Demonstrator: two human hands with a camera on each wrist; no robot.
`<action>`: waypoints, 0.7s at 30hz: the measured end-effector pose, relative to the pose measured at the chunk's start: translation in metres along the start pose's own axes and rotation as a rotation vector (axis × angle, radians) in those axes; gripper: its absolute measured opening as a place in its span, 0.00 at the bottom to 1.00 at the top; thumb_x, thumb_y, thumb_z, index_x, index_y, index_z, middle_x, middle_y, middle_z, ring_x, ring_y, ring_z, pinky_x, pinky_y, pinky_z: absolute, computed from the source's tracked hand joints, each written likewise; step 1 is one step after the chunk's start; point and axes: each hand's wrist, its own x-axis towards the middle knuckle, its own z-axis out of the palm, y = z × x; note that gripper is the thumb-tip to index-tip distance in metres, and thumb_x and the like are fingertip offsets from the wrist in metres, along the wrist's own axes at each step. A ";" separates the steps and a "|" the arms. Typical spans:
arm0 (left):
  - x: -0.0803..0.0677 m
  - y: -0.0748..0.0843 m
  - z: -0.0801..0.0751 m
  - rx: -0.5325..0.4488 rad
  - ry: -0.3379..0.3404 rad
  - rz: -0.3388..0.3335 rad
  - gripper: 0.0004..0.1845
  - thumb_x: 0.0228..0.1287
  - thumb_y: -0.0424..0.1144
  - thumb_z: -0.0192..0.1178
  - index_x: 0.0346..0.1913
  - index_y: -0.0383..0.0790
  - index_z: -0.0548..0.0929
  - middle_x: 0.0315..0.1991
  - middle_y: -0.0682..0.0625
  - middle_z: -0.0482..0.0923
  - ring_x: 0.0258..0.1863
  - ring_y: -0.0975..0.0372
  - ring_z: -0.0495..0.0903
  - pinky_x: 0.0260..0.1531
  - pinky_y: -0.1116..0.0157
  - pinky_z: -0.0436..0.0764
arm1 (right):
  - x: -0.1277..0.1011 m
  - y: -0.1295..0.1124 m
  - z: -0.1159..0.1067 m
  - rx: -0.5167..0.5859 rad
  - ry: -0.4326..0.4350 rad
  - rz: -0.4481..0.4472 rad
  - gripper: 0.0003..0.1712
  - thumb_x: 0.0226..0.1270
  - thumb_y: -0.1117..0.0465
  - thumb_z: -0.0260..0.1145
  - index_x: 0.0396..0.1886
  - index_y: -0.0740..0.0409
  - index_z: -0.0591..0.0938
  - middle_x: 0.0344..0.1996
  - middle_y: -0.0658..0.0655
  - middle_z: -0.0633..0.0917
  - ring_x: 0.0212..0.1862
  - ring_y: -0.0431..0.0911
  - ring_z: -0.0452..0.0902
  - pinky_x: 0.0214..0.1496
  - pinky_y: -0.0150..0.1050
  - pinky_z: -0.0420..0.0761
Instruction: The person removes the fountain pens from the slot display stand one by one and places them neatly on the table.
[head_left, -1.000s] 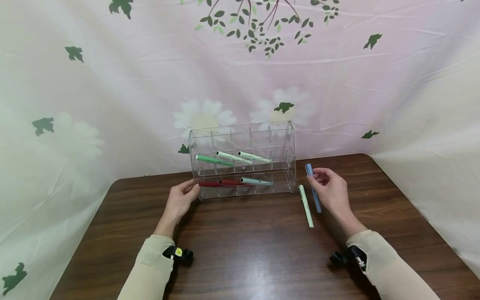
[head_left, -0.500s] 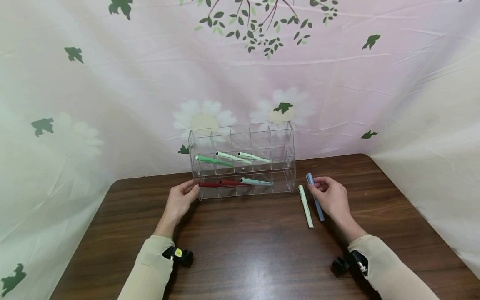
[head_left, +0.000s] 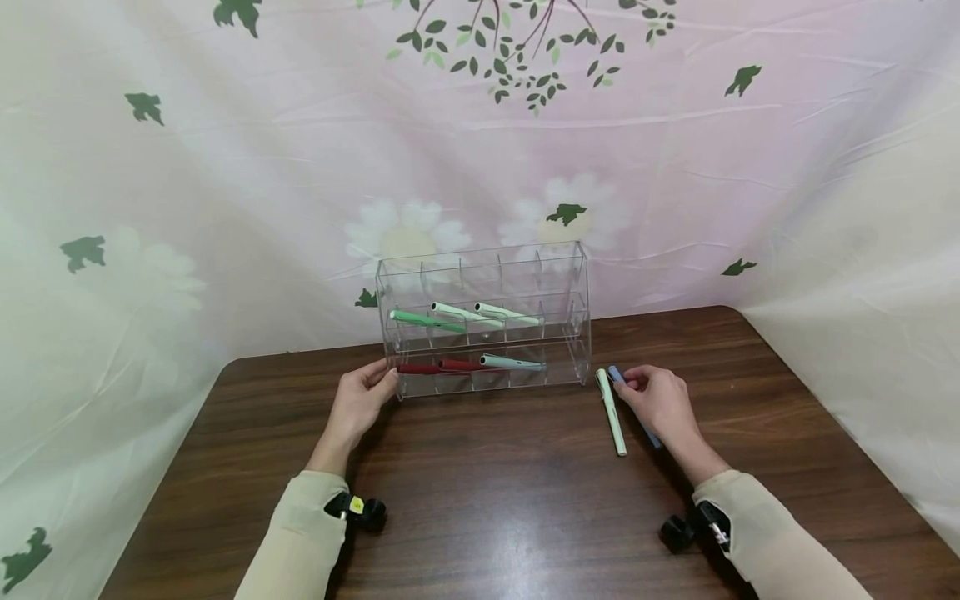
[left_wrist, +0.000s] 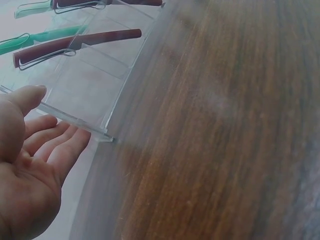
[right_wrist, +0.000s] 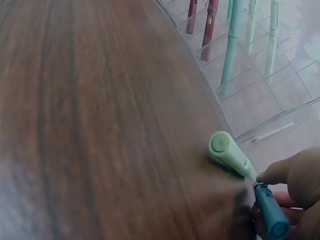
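Table: dark wood. Rack: clear, tiered, at the table's rear, six pens inside. Left hand: relaxed, fingers straight against the rack's left end. Right hand: pinching the blue pen, low over the table. Green pen: flat on the table, just beside the blue pen.

Bright, even light — soft glare on the table (wrist views hazy, blurred at edges).

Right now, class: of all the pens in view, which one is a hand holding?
The blue pen, pinched by the right hand on the table. The pale green pen beside it lies untouched; the others sit in the clear rack.
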 end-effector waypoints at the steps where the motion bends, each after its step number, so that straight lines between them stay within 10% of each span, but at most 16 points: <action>1: 0.000 0.000 0.000 -0.001 0.001 0.001 0.27 0.85 0.37 0.56 0.78 0.27 0.71 0.70 0.30 0.79 0.69 0.44 0.82 0.62 0.63 0.86 | 0.000 0.000 0.000 -0.006 -0.011 0.005 0.17 0.72 0.58 0.72 0.48 0.70 0.89 0.34 0.61 0.91 0.36 0.50 0.83 0.38 0.38 0.78; 21: -0.001 0.002 0.000 -0.025 -0.002 0.010 0.27 0.85 0.37 0.57 0.78 0.26 0.71 0.71 0.29 0.78 0.70 0.44 0.81 0.61 0.65 0.86 | -0.003 -0.001 -0.002 -0.019 -0.041 0.012 0.20 0.75 0.55 0.71 0.50 0.72 0.89 0.37 0.64 0.91 0.36 0.51 0.82 0.35 0.38 0.77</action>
